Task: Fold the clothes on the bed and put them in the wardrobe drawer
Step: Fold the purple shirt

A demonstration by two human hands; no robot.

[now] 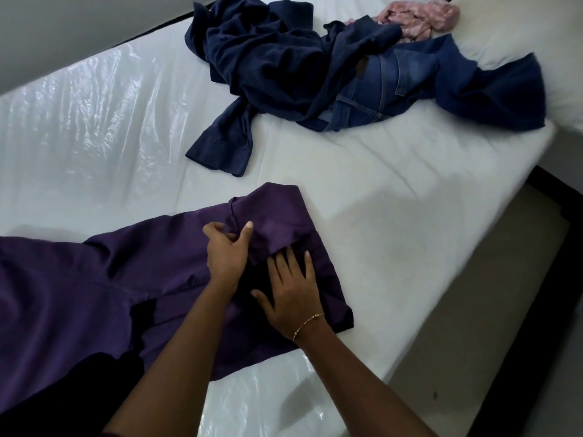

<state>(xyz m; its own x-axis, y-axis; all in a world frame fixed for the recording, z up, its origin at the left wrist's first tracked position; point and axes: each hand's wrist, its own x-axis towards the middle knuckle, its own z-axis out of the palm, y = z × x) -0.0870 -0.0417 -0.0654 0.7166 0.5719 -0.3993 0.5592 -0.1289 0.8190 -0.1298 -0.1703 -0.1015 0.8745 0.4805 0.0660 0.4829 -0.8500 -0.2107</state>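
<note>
A purple garment (104, 288) lies spread across the near part of the bed, its right end partly folded over. My left hand (225, 250) pinches the folded flap of the purple garment between thumb and fingers. Beside it, my right hand (291, 293) lies flat with straight fingers on the cloth, fingertips under the flap's edge. Farther up the bed sits a heap: a dark navy shirt (268, 61), blue jeans (391, 86) and a pink garment (416, 20).
The white mattress (394, 197) is covered in shiny plastic on its left and near parts. A white pillow (517, 33) lies at the top right. The bed's right edge drops to a beige floor (473, 357) with a dark frame.
</note>
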